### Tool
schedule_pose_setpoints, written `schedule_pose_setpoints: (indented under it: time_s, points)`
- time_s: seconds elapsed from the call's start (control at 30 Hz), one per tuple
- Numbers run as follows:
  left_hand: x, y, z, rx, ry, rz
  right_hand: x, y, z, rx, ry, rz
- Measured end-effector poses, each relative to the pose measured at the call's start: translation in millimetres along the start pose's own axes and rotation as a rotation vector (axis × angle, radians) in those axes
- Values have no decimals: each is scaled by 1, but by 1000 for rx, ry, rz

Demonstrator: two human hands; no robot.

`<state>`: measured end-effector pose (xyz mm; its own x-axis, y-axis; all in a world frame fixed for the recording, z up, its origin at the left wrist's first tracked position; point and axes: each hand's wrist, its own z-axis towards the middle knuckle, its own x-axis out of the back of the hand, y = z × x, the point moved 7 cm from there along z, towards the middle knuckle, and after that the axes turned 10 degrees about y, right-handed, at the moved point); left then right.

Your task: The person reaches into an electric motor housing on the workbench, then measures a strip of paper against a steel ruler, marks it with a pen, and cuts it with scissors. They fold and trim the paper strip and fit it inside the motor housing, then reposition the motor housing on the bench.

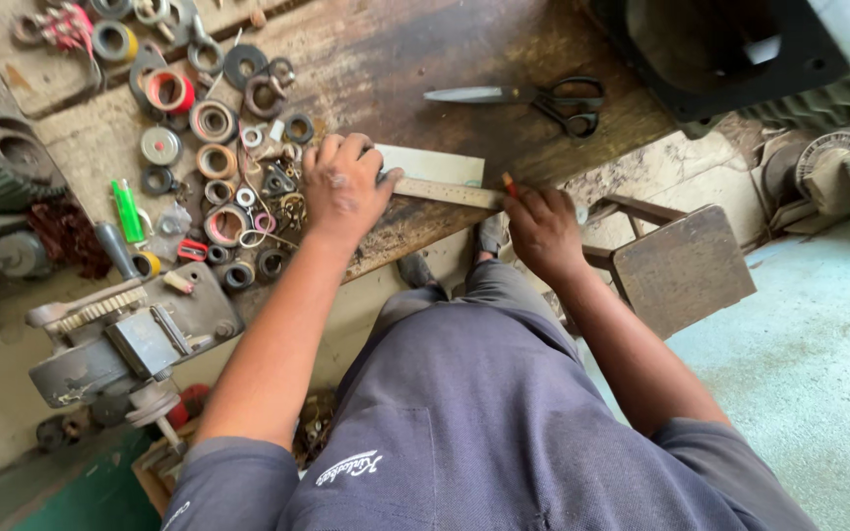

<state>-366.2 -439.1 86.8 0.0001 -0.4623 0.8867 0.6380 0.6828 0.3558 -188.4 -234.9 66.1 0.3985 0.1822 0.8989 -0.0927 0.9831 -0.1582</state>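
**Ruler held down on a pale sheet at the bench edge**

A wooden ruler [448, 193] is pressed flat onto a pale sheet [435, 163] by the left hand [344, 189], fingers spread on top. At the ruler's right end, a red pencil [510, 185] is gripped by the right hand [543, 231]. Scissors [533, 98] are seen farther back on the bench [386, 69], and tape rolls [211, 147] lie left of the left hand.
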Motion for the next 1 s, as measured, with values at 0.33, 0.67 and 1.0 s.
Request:
schedule_pose_setpoints:
  time_s: [0.33, 0.67, 1.0]
  points:
    - [-2, -4, 15, 135, -66, 64, 94, 37, -58, -472, -96, 247]
    - [5, 16, -21, 236, -62, 148, 62, -9, -17, -420, -22, 376]
    - [-8, 19, -54, 302, -4, 9, 8, -36, -4, -157, -208, 338]
